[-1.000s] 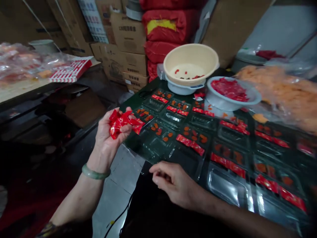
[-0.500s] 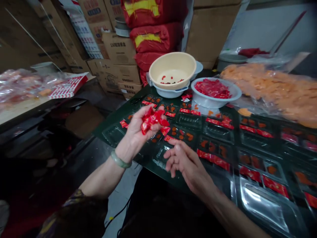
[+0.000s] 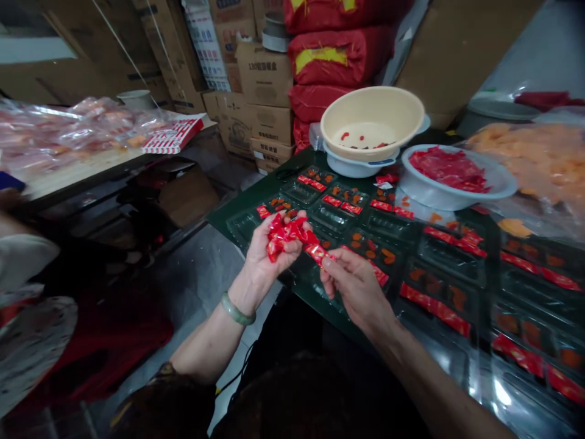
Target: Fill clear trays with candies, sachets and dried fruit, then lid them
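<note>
Head view: the left hand [image 3: 267, 256] is cupping a bunch of red sachets [image 3: 286, 236] in curled fingers, the right hand [image 3: 359, 286] is pinching a sachet strip [image 3: 317, 252] between thumb and forefinger — most clear plastic trays [image 3: 445, 253] are already carrying strips, while the white basin [image 3: 439, 196] beyond is holding more.

The left hand [image 3: 269, 250] and right hand [image 3: 359, 286] are bare, as are both forearms. A smooth, pale green bangle [image 3: 236, 309], jade by its look, circles the left wrist. The sleeve [image 3: 169, 396] is dark with a brown and yellow print, above a dark garment [image 3: 292, 396].
</note>
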`<state>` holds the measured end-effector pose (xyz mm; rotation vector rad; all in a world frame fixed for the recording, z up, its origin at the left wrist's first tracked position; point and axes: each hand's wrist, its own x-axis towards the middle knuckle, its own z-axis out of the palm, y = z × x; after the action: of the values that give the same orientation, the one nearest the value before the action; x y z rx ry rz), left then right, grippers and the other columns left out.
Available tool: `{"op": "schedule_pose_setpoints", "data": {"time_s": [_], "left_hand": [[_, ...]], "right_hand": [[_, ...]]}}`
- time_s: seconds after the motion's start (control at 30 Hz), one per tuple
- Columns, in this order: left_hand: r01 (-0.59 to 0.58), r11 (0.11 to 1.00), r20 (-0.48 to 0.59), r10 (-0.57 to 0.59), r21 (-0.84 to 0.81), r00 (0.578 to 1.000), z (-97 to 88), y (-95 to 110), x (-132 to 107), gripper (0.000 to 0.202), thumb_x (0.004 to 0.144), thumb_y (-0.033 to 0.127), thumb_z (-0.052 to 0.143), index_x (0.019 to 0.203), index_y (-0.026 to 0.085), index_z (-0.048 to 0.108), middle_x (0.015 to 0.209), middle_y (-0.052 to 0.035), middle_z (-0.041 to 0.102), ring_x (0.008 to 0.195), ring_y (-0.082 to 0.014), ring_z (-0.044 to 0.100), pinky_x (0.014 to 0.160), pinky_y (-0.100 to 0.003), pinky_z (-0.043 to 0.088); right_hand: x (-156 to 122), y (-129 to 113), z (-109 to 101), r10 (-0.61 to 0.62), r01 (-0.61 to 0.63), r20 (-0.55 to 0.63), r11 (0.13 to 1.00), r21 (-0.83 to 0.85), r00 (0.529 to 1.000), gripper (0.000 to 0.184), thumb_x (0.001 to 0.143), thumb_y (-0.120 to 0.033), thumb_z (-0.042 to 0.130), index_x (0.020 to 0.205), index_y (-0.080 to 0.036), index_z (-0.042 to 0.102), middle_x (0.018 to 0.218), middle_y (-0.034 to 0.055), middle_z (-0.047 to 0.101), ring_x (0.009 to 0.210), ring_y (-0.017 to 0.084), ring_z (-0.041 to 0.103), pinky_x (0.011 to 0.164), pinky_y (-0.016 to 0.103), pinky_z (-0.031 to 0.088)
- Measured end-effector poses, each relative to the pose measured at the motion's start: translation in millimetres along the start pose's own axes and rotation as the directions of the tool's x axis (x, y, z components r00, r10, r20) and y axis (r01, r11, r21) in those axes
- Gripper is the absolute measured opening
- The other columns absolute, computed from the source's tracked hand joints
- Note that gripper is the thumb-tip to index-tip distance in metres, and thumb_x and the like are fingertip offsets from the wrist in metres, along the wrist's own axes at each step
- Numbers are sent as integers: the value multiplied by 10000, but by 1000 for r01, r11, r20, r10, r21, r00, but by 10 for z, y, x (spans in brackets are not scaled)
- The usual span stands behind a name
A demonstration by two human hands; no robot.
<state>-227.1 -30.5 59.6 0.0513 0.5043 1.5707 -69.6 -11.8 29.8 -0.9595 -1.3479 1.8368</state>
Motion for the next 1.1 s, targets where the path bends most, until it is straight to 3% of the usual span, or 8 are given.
{"op": "schedule_pose_setpoints", "data": {"time_s": [0.1,0.23,0.37,0.43,0.5,0.67,0.83,1.1], "left_hand": [[-107,994,-51,105,-36,993,-141,179,-42,204,873,208,395,770,122,548,794,-104,615,659,-143,600,304,-116,333],[-169,984,-169,157,-57,973,-344,288,-89,243,879,209,381,693,125,513,812,-103,614,633,-142,596,311,-130,341],[-151,983,-182,131,-100,975,-468,263,-84,231,862,203,418,659,132,502,807,-102,614,644,-153,601,319,-142,344],[-142,984,-188,119,-111,975,-495,235,-63,226,858,208,429,662,133,510,781,-96,616,642,-163,607,325,-153,352],[-127,985,-181,104,-119,978,-509,205,-44,217,858,212,433,679,132,526,765,-93,620,641,-171,614,327,-159,355],[-19,997,-151,7,-77,989,-505,137,-55,222,869,224,425,793,98,593,741,-127,636,595,-171,621,334,-171,381],[-1,1000,-84,-1,-18,996,-476,107,-94,337,898,259,352,777,74,607,700,-162,632,514,-156,595,323,-171,375],[-89,970,-104,67,-228,992,-646,224,-87,211,840,196,455,662,122,541,831,-136,642,769,-220,648,330,-147,364]], "right_hand": [[93,100,-39,57,-66,-53,979,-190,997,223,703,-373,611,671,-163,544,539,-23,540,446,74,446,393,188,308],[277,326,-55,-82,17,-104,856,-517,991,190,737,-326,548,669,-153,588,546,-5,542,496,101,463,470,223,348],[407,414,38,-151,-9,-117,576,-818,982,231,779,-267,532,975,-164,598,610,8,594,588,155,546,542,256,358],[419,378,106,-176,-45,-123,391,-919,977,253,783,-248,543,1024,-181,583,652,25,608,631,178,568,562,268,348],[397,316,170,-228,-25,-99,311,-950,969,231,806,-262,527,1016,-186,587,637,26,592,625,183,565,565,273,345],[326,133,297,-431,348,87,576,-740,898,286,850,-357,490,1064,-180,557,643,-6,573,576,136,533,580,254,408],[383,6,393,-235,284,159,776,-563,959,202,779,-361,575,742,-162,587,622,5,578,541,116,511,514,232,395],[453,62,290,-282,290,90,834,-470,955,215,807,-339,531,673,-170,535,521,-48,435,474,83,374,452,217,305]]}}
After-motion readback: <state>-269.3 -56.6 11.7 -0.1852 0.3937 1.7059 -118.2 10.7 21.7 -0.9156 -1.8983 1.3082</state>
